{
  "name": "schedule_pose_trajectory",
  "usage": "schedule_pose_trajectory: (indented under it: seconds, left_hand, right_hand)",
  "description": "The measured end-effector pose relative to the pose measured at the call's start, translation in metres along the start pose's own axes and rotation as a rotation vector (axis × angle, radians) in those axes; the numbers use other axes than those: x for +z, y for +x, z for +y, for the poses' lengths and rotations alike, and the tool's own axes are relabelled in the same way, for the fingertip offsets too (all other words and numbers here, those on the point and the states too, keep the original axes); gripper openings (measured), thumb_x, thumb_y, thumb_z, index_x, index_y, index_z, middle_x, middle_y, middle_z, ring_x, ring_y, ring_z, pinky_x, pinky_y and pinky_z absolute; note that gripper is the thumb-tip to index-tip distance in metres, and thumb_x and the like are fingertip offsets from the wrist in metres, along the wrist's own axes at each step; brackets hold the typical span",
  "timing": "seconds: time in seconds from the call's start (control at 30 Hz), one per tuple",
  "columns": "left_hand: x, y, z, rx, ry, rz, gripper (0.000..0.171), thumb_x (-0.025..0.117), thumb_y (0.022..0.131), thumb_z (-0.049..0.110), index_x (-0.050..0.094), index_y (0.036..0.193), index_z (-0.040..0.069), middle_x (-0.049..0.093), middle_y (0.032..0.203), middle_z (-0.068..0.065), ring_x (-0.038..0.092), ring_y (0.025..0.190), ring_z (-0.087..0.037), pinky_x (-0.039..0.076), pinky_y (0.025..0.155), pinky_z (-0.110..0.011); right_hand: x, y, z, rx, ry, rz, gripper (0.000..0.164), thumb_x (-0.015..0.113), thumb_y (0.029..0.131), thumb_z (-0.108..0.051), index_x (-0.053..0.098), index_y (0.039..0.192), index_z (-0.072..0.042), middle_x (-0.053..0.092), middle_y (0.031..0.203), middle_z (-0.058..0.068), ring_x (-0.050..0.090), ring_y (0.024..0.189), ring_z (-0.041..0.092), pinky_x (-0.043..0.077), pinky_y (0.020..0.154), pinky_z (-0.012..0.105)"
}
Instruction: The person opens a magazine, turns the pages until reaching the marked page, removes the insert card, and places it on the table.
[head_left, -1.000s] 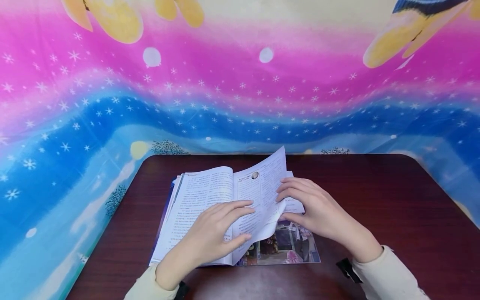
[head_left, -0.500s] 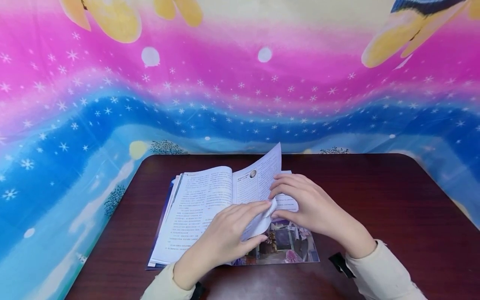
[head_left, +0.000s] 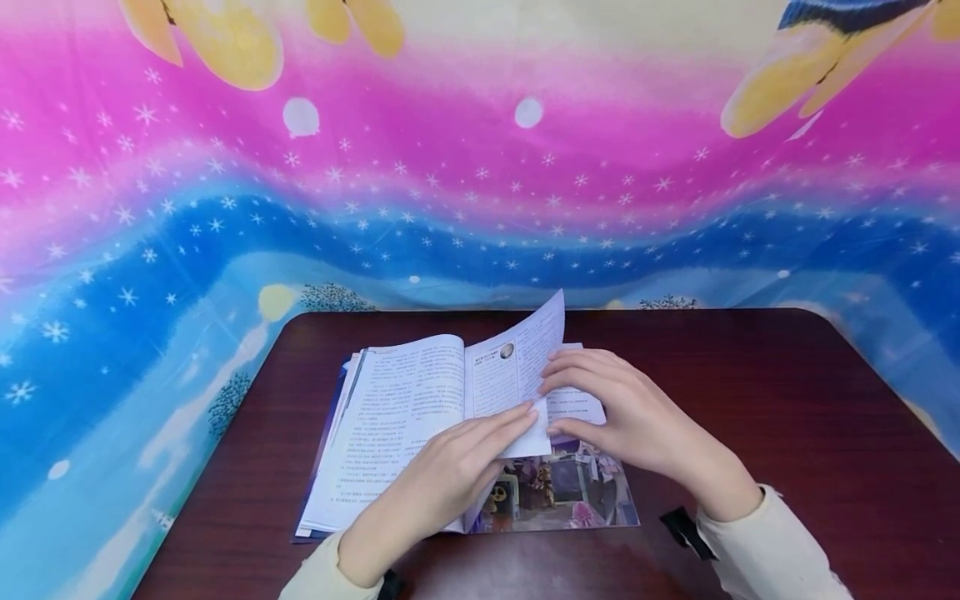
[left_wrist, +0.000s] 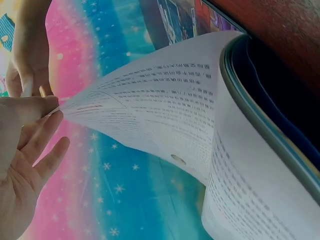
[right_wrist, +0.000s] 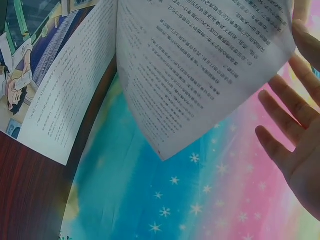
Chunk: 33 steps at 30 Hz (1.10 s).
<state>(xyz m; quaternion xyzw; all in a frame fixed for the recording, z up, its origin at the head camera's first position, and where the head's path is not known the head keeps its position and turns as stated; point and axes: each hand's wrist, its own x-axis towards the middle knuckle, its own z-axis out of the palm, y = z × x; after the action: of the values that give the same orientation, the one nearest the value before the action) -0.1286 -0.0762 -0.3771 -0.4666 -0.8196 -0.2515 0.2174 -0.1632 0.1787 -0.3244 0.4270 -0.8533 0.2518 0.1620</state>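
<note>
An open magazine (head_left: pixel 390 392) lies on the table, its left side a stack of printed text pages. From its fold rises a lifted page (head_left: pixel 491 379), its far corner pointing up. My left hand (head_left: pixel 450 467) reaches across it; in the left wrist view, its thumb and forefinger pinch the page's free edge, with the other fingers spread. My right hand (head_left: pixel 630 408) is beside that edge, fingertips by the paper and thumb apart from them. In the right wrist view, several right fingers (right_wrist: pixel 282 142) are spread clear of the sheet. Part of the lifted page is hidden behind my left hand.
Under the lifted page lie a narrower text page (head_left: pixel 581 404) and a colour illustration (head_left: pixel 570 496) on the magazine's right side. The dark wooden table (head_left: pixel 765 400) ends at a colourful snowflake-patterned cloth (head_left: pixel 465 200) behind it.
My left hand has moved right along the page and now pinches its edge. The page's curled lower part has straightened. My right hand has shifted slightly left, and its thumb is off the page.
</note>
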Motion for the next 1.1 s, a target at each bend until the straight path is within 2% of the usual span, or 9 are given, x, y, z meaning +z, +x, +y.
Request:
schedule_pose_trajectory:
  seconds: [0.07,0.13,0.3,0.47,0.6,0.7,0.77,0.93,1.1]
  left_hand:
    - [-0.002,-0.002,-0.001,-0.013,0.012,0.008,0.065,0.068,0.088,0.000,0.044,0.149,0.007,0.049,0.148,-0.007,0.054,0.127,-0.018,0.046,0.102,-0.029]
    - [-0.004,-0.005,-0.002,-0.017,0.033,0.031,0.064,0.068,0.088,0.001,0.046,0.148,0.007,0.050,0.147,-0.007,0.057,0.125,-0.019,0.048,0.099,-0.030]
    - [-0.010,-0.013,-0.004,-0.043,0.070,0.092,0.057,0.065,0.091,0.004,0.049,0.146,0.006,0.051,0.146,-0.008,0.062,0.116,-0.021,0.052,0.094,-0.032]
    - [-0.018,-0.025,-0.008,-0.105,0.082,0.114,0.050,0.058,0.097,0.008,0.049,0.146,0.007,0.050,0.147,-0.009,0.062,0.117,-0.024,0.053,0.093,-0.036]
    - [-0.024,-0.035,-0.012,-0.149,0.093,0.138,0.055,0.062,0.092,0.002,0.049,0.145,0.006,0.051,0.146,-0.010,0.060,0.120,-0.025,0.052,0.094,-0.039]
    - [-0.026,-0.043,-0.016,-0.192,0.108,0.152,0.065,0.068,0.084,-0.004,0.048,0.146,0.006,0.052,0.145,-0.009,0.059,0.122,-0.026,0.051,0.096,-0.040]
    - [-0.028,-0.048,-0.018,-0.226,0.124,0.155,0.071,0.071,0.081,-0.005,0.047,0.147,0.007,0.052,0.146,-0.008,0.058,0.124,-0.026,0.049,0.098,-0.039]
    - [-0.036,-0.061,-0.023,-0.301,0.176,0.163,0.078,0.075,0.079,-0.005,0.044,0.149,0.006,0.046,0.150,-0.008,0.053,0.129,-0.026,0.040,0.106,-0.030]
    - [-0.045,-0.076,-0.026,-0.390,0.209,0.155,0.081,0.078,0.078,-0.004,0.043,0.150,0.006,0.045,0.152,-0.007,0.051,0.130,-0.027,0.025,0.111,-0.015]
  right_hand:
    - [-0.002,-0.002,-0.001,-0.022,0.005,0.022,0.042,0.087,0.077,-0.020,0.070,0.115,-0.017,0.063,0.126,0.000,0.054,0.124,0.023,0.038,0.107,0.041]
    - [-0.003,-0.004,-0.001,-0.036,0.004,0.041,0.039,0.081,0.084,-0.029,0.069,0.118,-0.016,0.063,0.129,0.001,0.054,0.124,0.022,0.038,0.107,0.037]
    - [-0.003,-0.013,-0.002,-0.036,-0.012,0.072,0.048,0.054,0.097,-0.054,0.069,0.120,-0.015,0.062,0.130,0.001,0.055,0.123,0.020,0.034,0.109,0.026]
    - [0.003,-0.025,0.002,-0.028,-0.036,0.061,0.050,0.051,0.097,-0.056,0.069,0.120,-0.015,0.063,0.128,0.000,0.056,0.122,0.020,0.035,0.109,0.025]
    - [0.009,-0.036,0.007,-0.019,-0.073,0.031,0.050,0.047,0.098,-0.057,0.069,0.118,-0.017,0.063,0.127,-0.003,0.057,0.120,0.018,0.038,0.105,0.029]
    - [0.012,-0.043,0.012,-0.017,-0.078,0.023,0.046,0.051,0.098,-0.054,0.069,0.117,-0.017,0.064,0.125,-0.003,0.058,0.117,0.017,0.038,0.103,0.029]
    - [0.014,-0.047,0.014,-0.020,-0.076,0.025,0.040,0.060,0.096,-0.049,0.070,0.116,-0.016,0.065,0.123,-0.003,0.059,0.115,0.018,0.038,0.103,0.027]
    - [0.018,-0.056,0.019,-0.011,-0.079,0.029,0.034,0.078,0.086,-0.033,0.070,0.115,-0.018,0.065,0.121,-0.004,0.060,0.113,0.018,0.037,0.102,0.024]
    - [0.024,-0.066,0.024,0.023,-0.092,-0.006,0.033,0.078,0.086,-0.032,0.070,0.116,-0.021,0.065,0.121,-0.006,0.060,0.112,0.017,0.039,0.100,0.027]
